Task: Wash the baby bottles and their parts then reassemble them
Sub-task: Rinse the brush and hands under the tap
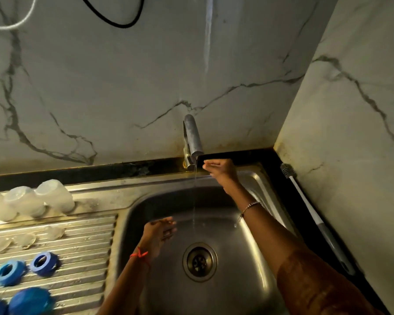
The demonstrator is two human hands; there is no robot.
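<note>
The right hand [218,172] is hovering just right of the faucet spout [193,135], fingertips drawn close beside the thin water stream [194,201]; I cannot tell whether they are pinching anything. The left hand [160,233] is hanging inside the steel sink [232,269], fingers apparently relaxed and empty. Well left of it, upturned baby bottles [52,196], clear nipples [27,239] and blue collar rings [42,263] are sitting on the drainboard [84,235].

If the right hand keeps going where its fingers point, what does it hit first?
Likely the thin water stream under the tap spout, just beyond the right hand; depth is unclear.
</note>
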